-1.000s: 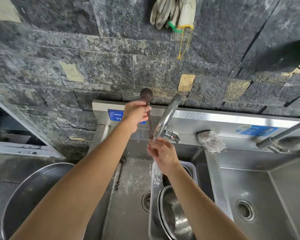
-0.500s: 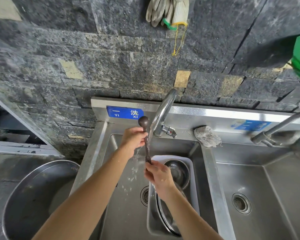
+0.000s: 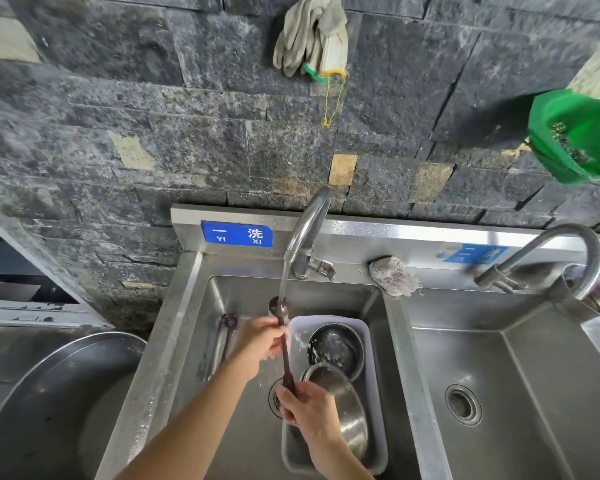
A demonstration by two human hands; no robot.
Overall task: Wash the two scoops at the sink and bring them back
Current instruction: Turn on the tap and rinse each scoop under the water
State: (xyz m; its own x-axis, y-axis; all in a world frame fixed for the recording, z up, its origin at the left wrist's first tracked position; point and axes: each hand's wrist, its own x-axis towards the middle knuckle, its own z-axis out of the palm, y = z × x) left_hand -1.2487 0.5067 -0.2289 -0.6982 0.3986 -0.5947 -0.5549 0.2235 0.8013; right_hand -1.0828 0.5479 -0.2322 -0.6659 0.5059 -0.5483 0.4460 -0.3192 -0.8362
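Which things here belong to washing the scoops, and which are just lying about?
In the job: dark long-handled scoop under the water stream; second dark scoop lying in the left steel sink; curved chrome tap.
Lying about: grey plastic tub of steel bowls; crumpled grey rag; hanging grey gloves; green container; big steel basin.

Tub (image 3: 326, 319) holding bowls (image 3: 336, 348) against the left basin's (image 3: 340, 299) right edge; scoop (image 3: 227, 337) along its left edge; rag (image 3: 394, 275) on the back ledge

Tub (image 3: 373, 368) blocks the sink's (image 3: 243, 289) right half; left half lies open.
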